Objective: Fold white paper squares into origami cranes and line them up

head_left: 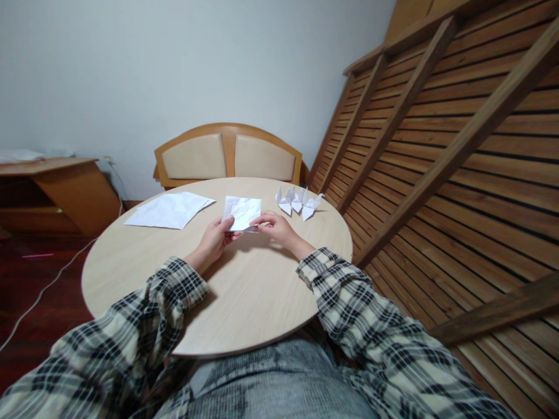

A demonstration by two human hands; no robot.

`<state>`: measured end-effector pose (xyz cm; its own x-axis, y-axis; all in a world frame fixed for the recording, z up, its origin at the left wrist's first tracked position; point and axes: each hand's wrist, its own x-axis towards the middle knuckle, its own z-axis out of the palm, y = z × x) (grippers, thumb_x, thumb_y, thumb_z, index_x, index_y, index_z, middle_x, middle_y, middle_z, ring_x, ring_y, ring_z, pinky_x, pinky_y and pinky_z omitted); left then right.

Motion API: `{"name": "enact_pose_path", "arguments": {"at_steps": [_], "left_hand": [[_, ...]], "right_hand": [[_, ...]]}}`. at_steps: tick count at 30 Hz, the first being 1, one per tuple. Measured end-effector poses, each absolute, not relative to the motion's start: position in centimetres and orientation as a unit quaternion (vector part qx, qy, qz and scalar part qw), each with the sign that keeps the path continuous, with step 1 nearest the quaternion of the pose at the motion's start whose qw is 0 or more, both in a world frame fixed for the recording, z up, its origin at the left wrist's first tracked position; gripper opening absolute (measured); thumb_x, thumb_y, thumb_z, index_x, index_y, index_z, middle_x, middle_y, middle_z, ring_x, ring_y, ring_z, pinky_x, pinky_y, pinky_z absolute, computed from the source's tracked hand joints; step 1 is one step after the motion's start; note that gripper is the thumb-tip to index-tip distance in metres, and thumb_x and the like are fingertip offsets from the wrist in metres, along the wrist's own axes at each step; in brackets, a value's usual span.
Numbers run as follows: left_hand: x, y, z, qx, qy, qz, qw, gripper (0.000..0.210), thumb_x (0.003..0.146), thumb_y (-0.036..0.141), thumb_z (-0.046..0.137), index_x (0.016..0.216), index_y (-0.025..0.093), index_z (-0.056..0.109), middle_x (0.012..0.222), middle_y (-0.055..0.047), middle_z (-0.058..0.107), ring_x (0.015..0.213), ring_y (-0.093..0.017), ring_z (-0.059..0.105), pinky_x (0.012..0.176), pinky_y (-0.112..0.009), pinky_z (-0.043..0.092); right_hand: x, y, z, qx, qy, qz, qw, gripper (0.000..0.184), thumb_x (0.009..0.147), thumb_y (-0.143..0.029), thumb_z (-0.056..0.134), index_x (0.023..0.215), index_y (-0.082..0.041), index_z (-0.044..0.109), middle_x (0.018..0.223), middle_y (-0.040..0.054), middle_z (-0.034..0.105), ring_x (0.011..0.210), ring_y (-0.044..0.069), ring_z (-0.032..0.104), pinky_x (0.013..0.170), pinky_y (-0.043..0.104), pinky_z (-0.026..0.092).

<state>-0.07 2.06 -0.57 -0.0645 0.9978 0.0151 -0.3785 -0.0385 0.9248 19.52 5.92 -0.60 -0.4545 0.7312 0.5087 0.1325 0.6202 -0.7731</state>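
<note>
A small folded sheet of white paper [244, 210] is held up above the middle of the round table, its face creased. My left hand [216, 237] grips its lower left corner, thumb on top and fingers beneath. At the lower right edge, my right hand [276, 227] pinches the paper between thumb and fingers. Just beyond my right hand stand several folded white paper cranes [297, 201] in a close group. Flat on the table to the left lies a stack of white paper sheets [168, 210].
The round pale wooden table [253, 302] reaches close to my body. Behind it is a padded wooden headboard [227, 154]. A slatted wooden panel [437, 174] leans along the right. To the left stand a wooden desk [82, 198] and a white cable [52, 284] on the floor.
</note>
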Motion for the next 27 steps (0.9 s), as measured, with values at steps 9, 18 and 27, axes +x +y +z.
{"name": "enact_pose_path", "arguments": {"at_steps": [9,18,27], "left_hand": [[0.3,1.6,-0.3,0.407,0.376,0.567,0.609,0.017,0.085,0.006,0.061,0.099,0.013,0.064,0.094,-0.011,0.07,0.069,-0.015,0.069,0.057,-0.023,0.058],[0.4,1.3,-0.3,0.441,0.38,0.527,0.619,0.02,0.088,0.011,0.059,0.107,0.012,0.063,0.104,-0.014,0.07,0.073,-0.017,0.071,0.059,-0.025,0.061],[0.3,1.2,-0.6,0.532,0.406,0.494,0.555,0.028,0.081,0.03,0.074,0.103,0.014,0.065,0.093,-0.009,0.071,0.071,-0.015,0.069,0.058,-0.023,0.057]], "right_hand": [[19.4,6.3,-0.6,-0.317,-0.739,0.332,0.492,0.023,0.084,-0.039,0.064,0.072,-0.019,0.063,0.069,-0.0009,0.056,0.067,0.014,0.051,0.066,0.028,0.04],[19.5,7.2,-1.3,-0.345,-0.695,0.337,0.534,0.027,0.083,-0.045,0.062,0.076,-0.018,0.061,0.068,-0.002,0.054,0.064,0.013,0.046,0.061,0.027,0.035],[19.3,7.3,-1.4,-0.334,-0.669,0.356,0.56,0.024,0.079,-0.043,0.067,0.078,-0.02,0.06,0.07,-0.0017,0.056,0.066,0.013,0.048,0.06,0.027,0.037]]}}
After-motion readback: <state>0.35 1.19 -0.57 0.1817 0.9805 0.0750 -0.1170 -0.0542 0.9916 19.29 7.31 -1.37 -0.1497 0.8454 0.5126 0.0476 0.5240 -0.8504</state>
